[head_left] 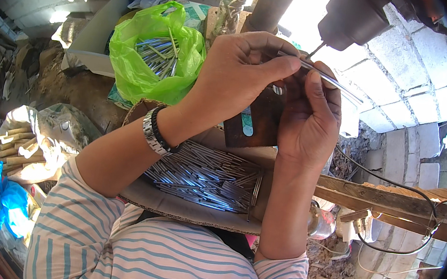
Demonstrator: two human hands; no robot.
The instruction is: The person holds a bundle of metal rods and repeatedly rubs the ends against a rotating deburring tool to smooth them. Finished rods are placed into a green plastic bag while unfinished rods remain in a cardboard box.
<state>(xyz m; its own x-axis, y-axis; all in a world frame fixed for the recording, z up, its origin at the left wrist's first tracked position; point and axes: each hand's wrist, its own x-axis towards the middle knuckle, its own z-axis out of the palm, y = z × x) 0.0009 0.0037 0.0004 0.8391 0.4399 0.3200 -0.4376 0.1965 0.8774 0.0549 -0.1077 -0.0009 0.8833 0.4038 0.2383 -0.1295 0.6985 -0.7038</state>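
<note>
A thin shiny metal tube [331, 81] slants down to the right between my two hands, under the drill bit [316, 51] of a dark drill press head [354, 19]. My left hand [246, 70] pinches its left end between thumb and fingers. Lower along it, my right hand [312, 108] grips the tube with thumb and curled fingers. From this angle the bit's tip lies close to the tube; whether they touch I cannot tell. Beneath my hands is the dark slotted drill table [234, 132]. A cardboard box [186, 213] at my lap holds many similar metal tubes [202, 176].
A bright green plastic bag [130, 80] of metal rods stands beyond my left forearm, by a pale plastic bin [93, 40]. Behind my hands are a capped bottle [230, 9] and the press column [273, 3]. A wooden beam [378, 200] and a dark cable [380, 178] run at right.
</note>
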